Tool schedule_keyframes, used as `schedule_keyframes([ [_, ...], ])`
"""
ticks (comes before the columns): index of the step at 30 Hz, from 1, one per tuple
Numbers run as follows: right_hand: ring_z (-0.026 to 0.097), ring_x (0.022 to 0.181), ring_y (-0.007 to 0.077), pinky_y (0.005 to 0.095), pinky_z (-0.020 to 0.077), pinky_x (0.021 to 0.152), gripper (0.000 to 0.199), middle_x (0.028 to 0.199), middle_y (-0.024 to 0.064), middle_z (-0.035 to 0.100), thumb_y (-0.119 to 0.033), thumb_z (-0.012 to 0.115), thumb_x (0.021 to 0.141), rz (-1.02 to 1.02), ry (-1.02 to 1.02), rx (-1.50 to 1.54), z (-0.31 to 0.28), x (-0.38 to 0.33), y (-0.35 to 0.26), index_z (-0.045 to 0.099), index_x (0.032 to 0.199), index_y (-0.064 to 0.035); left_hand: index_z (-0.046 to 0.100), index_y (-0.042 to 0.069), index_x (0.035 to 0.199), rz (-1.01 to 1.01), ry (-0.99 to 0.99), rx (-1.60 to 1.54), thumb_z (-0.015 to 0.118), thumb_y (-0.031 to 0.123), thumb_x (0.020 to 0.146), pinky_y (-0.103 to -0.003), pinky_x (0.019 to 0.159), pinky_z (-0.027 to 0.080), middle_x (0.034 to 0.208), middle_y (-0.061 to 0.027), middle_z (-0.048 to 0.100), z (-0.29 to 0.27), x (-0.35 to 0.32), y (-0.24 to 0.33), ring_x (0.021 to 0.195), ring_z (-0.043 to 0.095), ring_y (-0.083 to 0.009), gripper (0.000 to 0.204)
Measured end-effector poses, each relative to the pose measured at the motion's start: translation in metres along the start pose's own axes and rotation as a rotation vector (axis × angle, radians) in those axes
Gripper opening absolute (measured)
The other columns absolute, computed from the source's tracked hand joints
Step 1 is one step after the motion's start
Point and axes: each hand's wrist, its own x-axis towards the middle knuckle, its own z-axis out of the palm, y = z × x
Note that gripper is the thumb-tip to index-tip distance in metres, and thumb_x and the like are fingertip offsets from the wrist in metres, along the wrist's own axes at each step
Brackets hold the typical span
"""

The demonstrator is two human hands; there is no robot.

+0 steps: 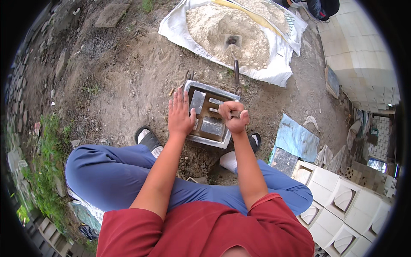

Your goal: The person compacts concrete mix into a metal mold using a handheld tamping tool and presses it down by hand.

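Observation:
Between my feet sits a rectangular metal mould [208,141] with a silvery rim and several flat metal blocks inside. Loop handles [189,75] stick out at its far corners. My left hand [180,118] lies open over the mould's left side, fingers stretched and pointing away from me. Over the right side, my right hand [233,122] is closed in a fist around a short greyish-brown piece like a handle [235,114]. The fist hides most of it, so its kind cannot be made out.
Beyond the mould, a white sack sheet [274,77] bears a heap of pale powder [209,25]. A trowel with a dark handle [236,70] rests in it. Pale moulded blocks [325,186] and a blue sheet [295,137] are at right. Part of another person [323,8] shows at far right.

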Motion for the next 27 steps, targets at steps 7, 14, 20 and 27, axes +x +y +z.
schedule_keyframes([
  [7,0.027,0.049,0.0152,0.034,0.0201,0.051,0.09,0.053,0.0003,0.03,-0.094,0.036,0.085,-0.02,-0.028,-0.045,0.01,-0.001,-0.017,0.031,0.057,-0.0084,0.022,0.008,0.168,0.004,0.006,-0.028,0.052,0.036,0.099,-0.053,0.129,0.019,0.176,-0.0144,0.016,-0.006,0.002,0.001,0.161,0.02,-0.0345,0.08],
  [14,0.026,0.049,0.015,0.0339,0.0204,0.051,0.091,0.053,-0.0002,0.031,-0.095,0.037,0.085,0.021,-0.016,-0.046,0.008,-0.005,-0.005,0.029,0.056,-0.0086,0.021,0.008,0.168,0.005,-0.008,-0.014,0.05,0.035,0.1,-0.051,0.129,0.019,0.176,-0.0162,0.016,-0.002,0.001,0.002,0.161,0.02,-0.0355,0.078],
  [20,0.026,0.05,0.0143,0.0333,0.0199,0.051,0.09,0.053,-0.0003,0.031,-0.095,0.036,0.085,-0.01,-0.008,0.006,0.013,0.004,-0.033,0.029,0.056,-0.0093,0.022,0.008,0.168,0.009,0.001,-0.023,0.05,0.035,0.1,-0.051,0.129,0.019,0.176,-0.0158,0.016,-0.004,0.0,-0.002,0.161,0.02,-0.0351,0.078],
  [27,0.028,0.051,0.0156,0.0339,0.0233,0.054,0.088,0.053,0.0002,0.032,-0.091,0.035,0.087,0.045,-0.064,-0.054,0.0,-0.007,-0.009,0.031,0.056,-0.009,0.021,0.008,0.168,-0.003,-0.016,-0.024,0.052,0.034,0.1,-0.051,0.13,0.019,0.176,-0.0161,0.016,-0.006,0.002,0.003,0.161,0.02,-0.0344,0.079],
])
